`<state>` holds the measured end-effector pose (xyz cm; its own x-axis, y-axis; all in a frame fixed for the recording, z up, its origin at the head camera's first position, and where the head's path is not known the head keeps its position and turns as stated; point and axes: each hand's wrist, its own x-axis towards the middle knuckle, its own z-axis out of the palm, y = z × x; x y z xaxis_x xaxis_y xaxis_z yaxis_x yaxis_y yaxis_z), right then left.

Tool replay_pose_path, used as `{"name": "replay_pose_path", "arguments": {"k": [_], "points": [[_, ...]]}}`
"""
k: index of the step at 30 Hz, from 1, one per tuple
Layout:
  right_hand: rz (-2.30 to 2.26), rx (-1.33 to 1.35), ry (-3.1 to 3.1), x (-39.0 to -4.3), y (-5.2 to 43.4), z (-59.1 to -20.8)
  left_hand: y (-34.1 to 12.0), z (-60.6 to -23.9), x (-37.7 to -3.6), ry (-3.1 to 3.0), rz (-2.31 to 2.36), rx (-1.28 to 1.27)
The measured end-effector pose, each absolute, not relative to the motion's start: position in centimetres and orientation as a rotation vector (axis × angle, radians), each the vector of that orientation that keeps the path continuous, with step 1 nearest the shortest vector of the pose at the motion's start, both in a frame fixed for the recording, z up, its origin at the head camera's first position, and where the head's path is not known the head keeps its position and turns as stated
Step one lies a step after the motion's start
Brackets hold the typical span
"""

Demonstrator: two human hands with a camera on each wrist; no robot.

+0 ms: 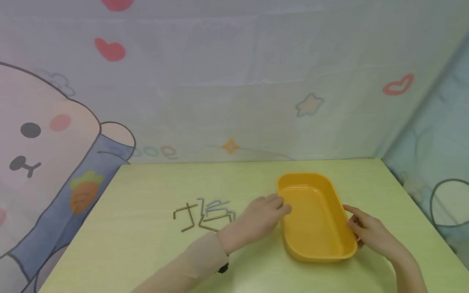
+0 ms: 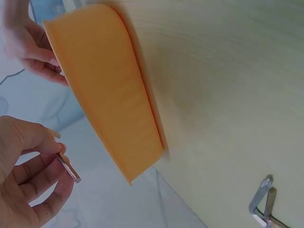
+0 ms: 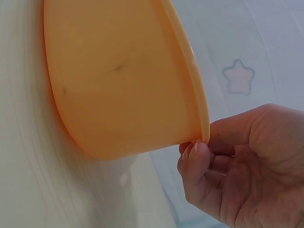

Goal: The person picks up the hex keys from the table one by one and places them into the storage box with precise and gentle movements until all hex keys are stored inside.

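1. Left hand (image 1: 258,217) at the near-left rim of the tray: fingers (image 2: 40,168) curled, pinching one small metal hex key (image 2: 70,168) between thumb and forefinger, clear in the left wrist view. Key held just beside the rim, not yet inside.
2. Right hand (image 1: 370,232) on the tray's right rim: thumb (image 3: 194,164) and fingers pinching the lip, steadying it.
3. Yellow tray (image 1: 316,217) flat on the counter (image 1: 146,252), right of centre, between the two hands. Nothing visible inside in the head view.
4. Pile of hex keys (image 1: 205,213) loose on the counter, just left of the left hand, apart from the tray. Several overlapping; exact count unclear.
5. Progress, judged: early. One key in hand at the tray, none seen in it, pile remaining on the counter.
6. Materials and shapes:
   - Tray: smooth matte orange-yellow plastic, oblong, rounded corners, thin rolled lip, sloped walls; faint scuffs on the underside in the right wrist view.
   - Keys: bright L-bent steel rod, mixed sizes.
   - Counter: pale yellow-green laminate, faint wood grain, slight sheen.
7. Behind: cloth backdrop (image 1: 234,81) printed with hearts, a star, a cartoon animal.
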<state>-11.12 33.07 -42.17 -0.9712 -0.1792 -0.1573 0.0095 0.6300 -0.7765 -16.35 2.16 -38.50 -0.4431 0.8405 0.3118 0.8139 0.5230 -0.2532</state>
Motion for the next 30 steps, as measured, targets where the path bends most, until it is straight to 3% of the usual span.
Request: {"name": "replay_pose_path", "arguments": {"k": [30], "points": [[-1.292, -0.150, 2.630, -11.1, 33.0, -42.2, 8.9, -39.2, -17.7, -2.397, 0.475, -1.631]]}}
